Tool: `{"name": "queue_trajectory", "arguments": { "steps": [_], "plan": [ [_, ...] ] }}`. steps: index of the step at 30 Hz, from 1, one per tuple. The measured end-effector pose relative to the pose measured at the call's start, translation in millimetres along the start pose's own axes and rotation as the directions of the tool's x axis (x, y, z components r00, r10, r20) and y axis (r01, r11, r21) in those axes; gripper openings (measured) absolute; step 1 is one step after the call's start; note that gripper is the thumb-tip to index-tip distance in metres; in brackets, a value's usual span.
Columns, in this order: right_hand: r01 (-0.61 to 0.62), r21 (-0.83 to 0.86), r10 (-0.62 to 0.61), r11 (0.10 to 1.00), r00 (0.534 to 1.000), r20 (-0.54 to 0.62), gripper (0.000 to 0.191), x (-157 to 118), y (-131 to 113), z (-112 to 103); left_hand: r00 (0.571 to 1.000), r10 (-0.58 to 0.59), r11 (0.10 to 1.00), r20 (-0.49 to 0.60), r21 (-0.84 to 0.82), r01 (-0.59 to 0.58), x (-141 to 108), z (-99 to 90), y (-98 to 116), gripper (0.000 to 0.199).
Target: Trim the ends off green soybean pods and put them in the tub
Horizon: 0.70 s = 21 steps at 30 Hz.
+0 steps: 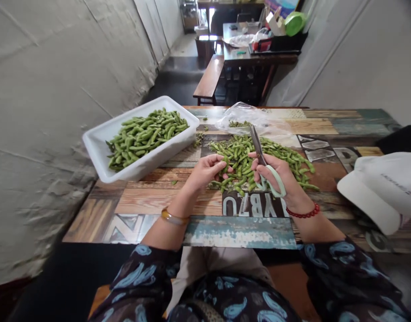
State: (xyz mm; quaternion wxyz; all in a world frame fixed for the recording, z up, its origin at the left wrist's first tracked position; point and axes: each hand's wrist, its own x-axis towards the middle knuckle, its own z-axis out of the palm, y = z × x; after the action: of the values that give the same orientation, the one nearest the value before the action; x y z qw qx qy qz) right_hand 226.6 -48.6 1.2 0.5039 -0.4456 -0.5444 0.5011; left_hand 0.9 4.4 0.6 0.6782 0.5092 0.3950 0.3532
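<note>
Between thumb and fingers, my left hand point(210, 171) pinches a green edamame pod point(225, 162). My right hand point(279, 175) grips a pair of scissors point(274, 181) by the pale green handles, with the dark blades pointing up and away from me. The blades look closed together. Under and beyond both hands spreads a loose pile of edamame pods point(241, 163) on the tabletop. To the left, a white plastic tub point(148, 166) holds a heap of pods point(147, 136). Small trimmings point(199, 139) lie between tub and pile.
Behind the pile lies a clear plastic bag point(269, 123) with green scraps. A white cap point(376, 183) rests at the right on the patchwork-patterned table point(165, 201). Farther off are a wooden bench point(210, 76) and a second table with clutter. A grey wall runs along the left.
</note>
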Motion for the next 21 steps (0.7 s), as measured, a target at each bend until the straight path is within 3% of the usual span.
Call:
{"name": "queue_trajectory", "arguments": {
  "steps": [4,7,11,15,18,21],
  "plan": [
    [0.016,-0.085,-0.017,0.996,1.0,-0.016,0.045,3,5,3,0.996,0.045,0.99,-0.082,0.14,-0.033,6,-4.1,-5,0.019],
    [0.049,-0.118,-0.053,0.992,0.998,-0.031,0.045,6,1,9,0.995,0.066,0.988,-0.078,0.143,-0.054,6,-6.8,-2,0.012],
    [0.102,-0.212,-0.097,0.972,0.995,0.032,0.046,9,-20,22,0.996,0.058,0.997,-0.064,0.064,-0.054,0,-10.5,8,0.01],
    [0.155,-0.328,-0.135,0.932,0.987,0.084,0.049,13,-34,33,0.998,0.052,0.992,-0.02,-0.118,-0.054,-4,-14.2,8,0.023],
    [0.177,-0.313,-0.164,0.933,0.984,0.066,0.05,15,-28,38,0.998,0.067,0.958,-0.005,-0.278,-0.066,-1,-18.1,3,0.032],
    [0.16,-0.258,-0.145,0.953,0.986,0.077,0.05,14,-17,39,0.995,0.103,0.94,-0.007,-0.328,-0.099,1,-20.7,1,0.04]
  ]
}}
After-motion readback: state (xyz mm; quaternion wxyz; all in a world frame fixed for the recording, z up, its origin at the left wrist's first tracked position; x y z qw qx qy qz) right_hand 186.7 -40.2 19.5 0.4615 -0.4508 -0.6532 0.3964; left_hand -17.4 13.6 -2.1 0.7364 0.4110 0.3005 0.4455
